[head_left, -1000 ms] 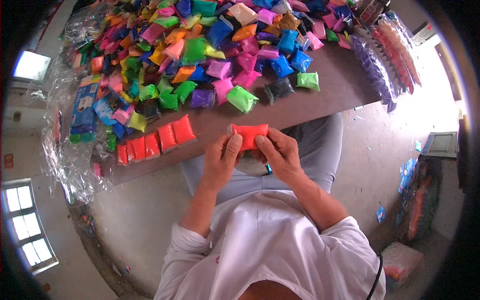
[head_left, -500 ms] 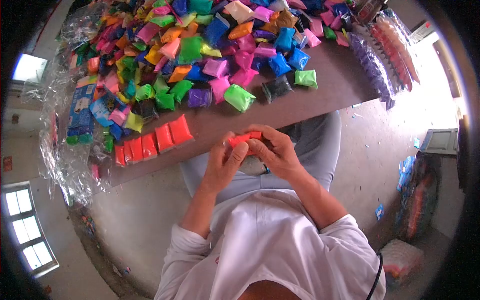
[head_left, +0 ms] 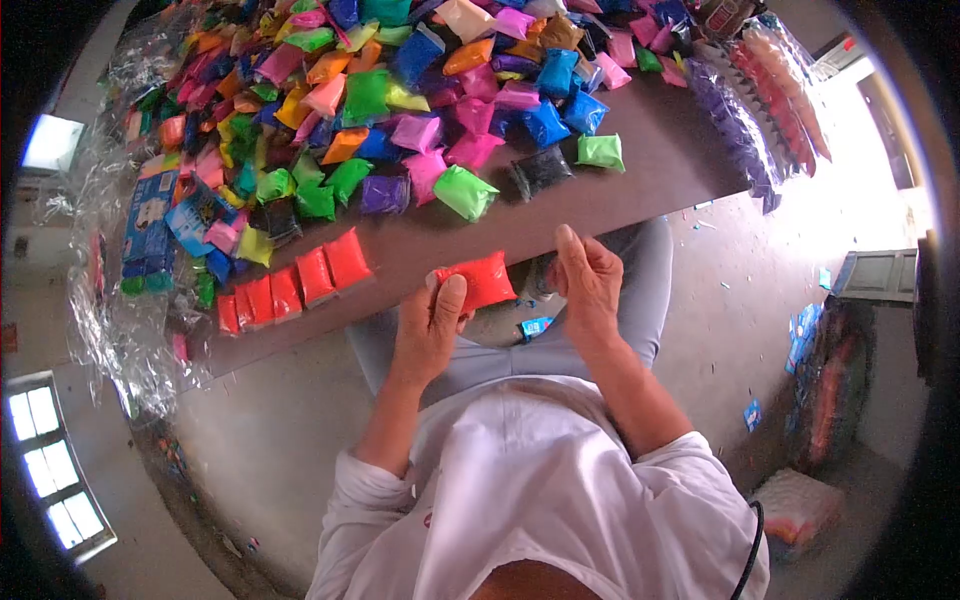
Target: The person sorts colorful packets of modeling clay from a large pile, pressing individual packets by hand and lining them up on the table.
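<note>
A plump red packet [head_left: 478, 279] is gripped at its left end by my left hand [head_left: 430, 320], thumb on top, just off the table's near edge. My right hand [head_left: 590, 285] is apart from it, to the right, with fingers curled in against the thumb. Whatever those fingers hold, if anything, is too unclear to name; a faint clear patch shows beside them. On the table to the left, several red packets [head_left: 286, 291] lie side by side in a row along the front edge.
A large heap of many-coloured packets [head_left: 365, 97] covers the back of the brown table [head_left: 660, 165]. Crumpled clear plastic [head_left: 105, 300] hangs at the left edge. Long purple bags [head_left: 735, 125] lie at the right. A blue scrap [head_left: 537, 327] shows between my legs.
Both hands were together on the red packet. My right hand has let go and moved right, while my left keeps the packet, now more fully in view.
</note>
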A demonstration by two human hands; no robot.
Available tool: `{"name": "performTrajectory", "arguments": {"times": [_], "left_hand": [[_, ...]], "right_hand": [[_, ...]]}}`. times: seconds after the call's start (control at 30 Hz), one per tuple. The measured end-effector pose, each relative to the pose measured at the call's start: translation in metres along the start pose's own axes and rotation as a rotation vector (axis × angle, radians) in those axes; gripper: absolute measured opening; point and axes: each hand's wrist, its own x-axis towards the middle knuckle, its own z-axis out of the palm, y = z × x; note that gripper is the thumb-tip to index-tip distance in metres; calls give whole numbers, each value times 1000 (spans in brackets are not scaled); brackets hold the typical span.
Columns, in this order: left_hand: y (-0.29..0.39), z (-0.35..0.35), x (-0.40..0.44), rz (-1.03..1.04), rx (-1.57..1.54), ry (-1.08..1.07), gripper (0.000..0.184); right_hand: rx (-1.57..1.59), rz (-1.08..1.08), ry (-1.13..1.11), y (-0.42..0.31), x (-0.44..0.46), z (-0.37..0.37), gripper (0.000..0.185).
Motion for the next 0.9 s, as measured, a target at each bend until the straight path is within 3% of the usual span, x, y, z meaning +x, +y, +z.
{"name": "performTrajectory", "arguments": {"times": [0.07, 0.13, 0.17, 0.23, 0.33, 0.47, 0.53, 0.8, 0.87, 0.9], "left_hand": [[-1, -2, 0, 26, 49, -26, 28], [-8, 1, 2, 109, 82, 3, 36], [-11, 1, 2, 109, 82, 5, 36], [-15, 2, 3, 168, 122, 32, 34], [-8, -2, 3, 210, 189, -31, 30], [1, -4, 3, 201, 68, -73, 28], [0, -12, 0, -12, 11, -150, 33], [-15, -13, -7, 47, -288, -222, 47], [-18, -15, -7, 42, -284, -176, 53], [-20, -19, -4, 22, -313, -251, 54]], "right_hand": [[-119, 67, -44, -7, -4, 3, 27], [-143, -290, -8, -5, -8, 21, 29], [-143, -289, -10, -14, -10, 19, 29], [5, 298, -472, -39, -13, 13, 31], [50, 359, -472, -31, -18, 20, 34], [90, 130, -496, -21, -13, 21, 28], [73, 126, -495, -24, -14, 20, 25], [-66, -50, -603, -22, -1, 5, 15], [-83, -258, -667, -20, 4, 3, 16], [-83, -257, -668, -20, 5, 2, 16]]}}
